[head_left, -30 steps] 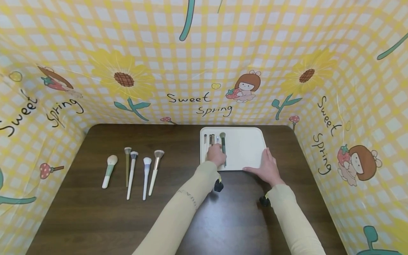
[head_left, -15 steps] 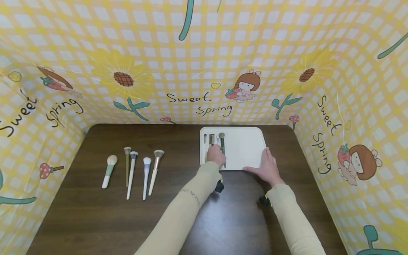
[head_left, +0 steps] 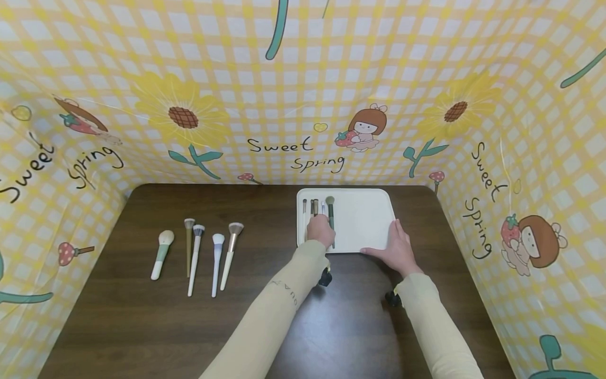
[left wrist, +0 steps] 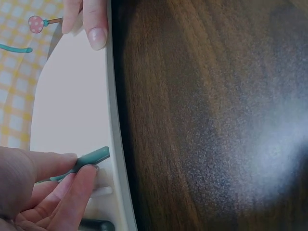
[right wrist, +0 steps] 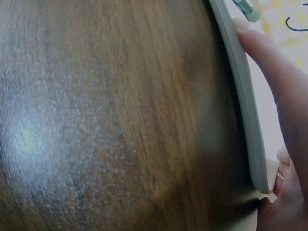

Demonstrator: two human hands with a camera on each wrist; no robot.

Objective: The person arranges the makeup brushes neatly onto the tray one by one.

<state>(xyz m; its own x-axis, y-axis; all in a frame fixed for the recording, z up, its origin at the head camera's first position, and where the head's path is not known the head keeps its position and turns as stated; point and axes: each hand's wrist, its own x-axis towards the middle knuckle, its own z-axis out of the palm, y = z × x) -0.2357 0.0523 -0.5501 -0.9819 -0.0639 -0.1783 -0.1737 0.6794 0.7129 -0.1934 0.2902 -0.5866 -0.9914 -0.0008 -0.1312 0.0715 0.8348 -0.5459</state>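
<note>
In the head view a white tray (head_left: 362,221) lies at the back of the table. My left hand (head_left: 320,230) reaches over its left half. The left wrist view shows thumb and fingers pinching the dark green handle of a makeup brush (left wrist: 96,156), its end near the tray's front rim. This green brush (head_left: 331,216) lies rightmost of a row of several smaller brushes (head_left: 305,208), partly hidden by the hand. My right hand (head_left: 396,251) rests at the tray's front right corner, thumb (right wrist: 255,41) on the front rim, fingers straight along the right side.
Left of the tray, several makeup brushes lie on the dark wooden table (head_left: 118,316): a thick white-and-green one (head_left: 162,255), a tan one (head_left: 189,247) and white-handled ones (head_left: 217,266). A yellow checked cloth (head_left: 265,95) encloses the back and sides.
My left hand and the green brush have shifted very slightly left on the tray, then held still. The right hand and the tray stay in place.
</note>
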